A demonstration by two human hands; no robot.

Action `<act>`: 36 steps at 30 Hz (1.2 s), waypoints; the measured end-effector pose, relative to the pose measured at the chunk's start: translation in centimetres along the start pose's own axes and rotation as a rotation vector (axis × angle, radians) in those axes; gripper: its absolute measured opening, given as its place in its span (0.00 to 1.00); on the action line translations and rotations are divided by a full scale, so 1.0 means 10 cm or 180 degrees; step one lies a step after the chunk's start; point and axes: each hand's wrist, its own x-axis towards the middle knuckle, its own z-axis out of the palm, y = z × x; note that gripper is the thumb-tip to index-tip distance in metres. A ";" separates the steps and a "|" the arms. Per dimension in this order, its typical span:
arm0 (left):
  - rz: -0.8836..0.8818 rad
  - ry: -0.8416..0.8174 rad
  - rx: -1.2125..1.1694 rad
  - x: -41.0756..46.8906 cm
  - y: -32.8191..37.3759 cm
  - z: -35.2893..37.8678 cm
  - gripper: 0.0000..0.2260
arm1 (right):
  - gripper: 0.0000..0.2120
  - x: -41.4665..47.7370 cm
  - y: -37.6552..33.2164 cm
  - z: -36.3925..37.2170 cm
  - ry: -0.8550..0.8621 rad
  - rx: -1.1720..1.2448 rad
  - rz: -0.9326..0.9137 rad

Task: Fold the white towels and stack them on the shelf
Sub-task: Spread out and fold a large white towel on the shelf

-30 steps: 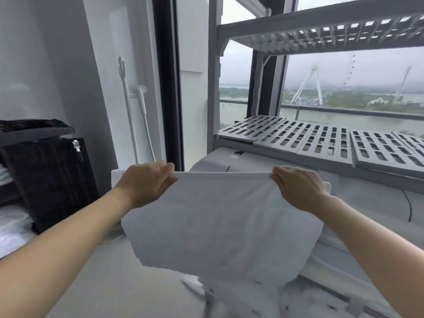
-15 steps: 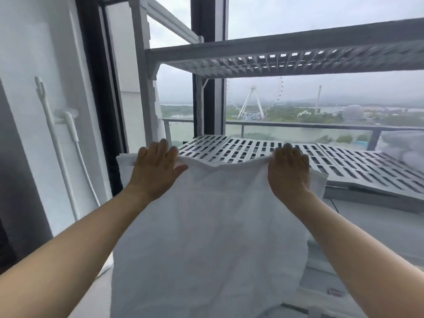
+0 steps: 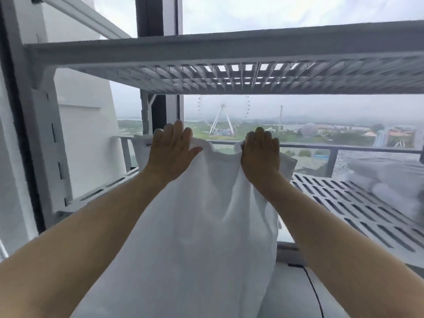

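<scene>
A white towel (image 3: 206, 226) hangs in front of me, held up by its top edge. My left hand (image 3: 169, 152) grips the top edge near its left corner and my right hand (image 3: 260, 154) grips it near the right corner. The edge sags between them. The towel's lower part drops out of view at the bottom. Behind it is the grey slotted shelf (image 3: 358, 210), and folded white towels (image 3: 390, 180) lie stacked on it at the far right.
An upper shelf board (image 3: 229, 65) of the same grey rack spans overhead. The rack's left post (image 3: 41, 125) stands against a wall and a dark window frame (image 3: 158, 17). A window with a railing (image 3: 344, 149) lies behind. A pale surface with a dark cable (image 3: 314, 292) is below.
Both hands have lifted the towel higher and moved closer together, so its top edge now sags. My view has tilted up and turned right toward the shelf.
</scene>
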 end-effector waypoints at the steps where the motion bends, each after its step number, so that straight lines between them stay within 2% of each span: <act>1: 0.0010 0.0038 0.0080 0.13 0.00 0.10 0.20 | 0.11 0.12 0.09 0.09 -0.0009 -0.0102 -0.0035; 5: 0.0116 -0.0033 0.0295 0.52 0.08 0.66 0.20 | 0.03 0.44 0.33 0.49 0.0082 -0.0845 -0.0250; 8: 0.0143 -0.0447 0.0341 0.64 0.23 1.15 0.21 | 0.16 0.62 0.33 0.94 -0.0484 -0.0548 -0.0611; 11: 0.0194 -0.0821 0.0216 0.59 0.33 1.52 0.20 | 0.19 0.61 0.23 1.33 -0.1089 -0.0364 -0.0841; 13: 0.0330 -0.1170 0.0077 0.47 0.37 1.73 0.19 | 0.18 0.44 0.21 1.55 -0.1567 -0.0103 -0.0928; 16: 0.0570 -0.1961 -0.0112 0.26 0.41 1.97 0.16 | 0.16 0.22 0.24 1.70 -0.2209 -0.0077 -0.0992; 18: 0.0755 -0.2466 -0.0290 0.15 0.44 2.05 0.17 | 0.15 0.19 0.24 1.68 -0.2308 -0.0125 -0.0951; 20: 0.1019 -0.2686 -0.0337 0.10 0.49 2.08 0.20 | 0.15 0.20 0.18 1.64 -0.2245 -0.0203 -0.0916; 23: 0.1124 -0.2426 -0.0375 0.06 0.56 2.08 0.18 | 0.16 0.15 0.01 1.63 -0.2372 -0.0248 -0.0682; 28: 0.0761 -0.1456 -0.0382 -0.01 0.61 1.95 0.13 | 0.15 -0.01 -0.15 1.65 -0.2592 -0.0298 -0.0498; 30: 0.0462 -0.1516 -0.0513 -0.06 0.62 1.90 0.11 | 0.13 -0.06 -0.14 1.65 -0.2528 -0.0346 -0.0464; 33: -0.0196 -0.1920 -0.1177 -0.05 0.64 1.94 0.09 | 0.13 -0.12 -0.09 1.66 -0.2340 -0.0147 -0.0103; 36: -0.0439 -0.1796 -0.1620 0.02 0.66 2.08 0.08 | 0.15 -0.09 0.00 1.76 -0.2181 0.0046 0.0412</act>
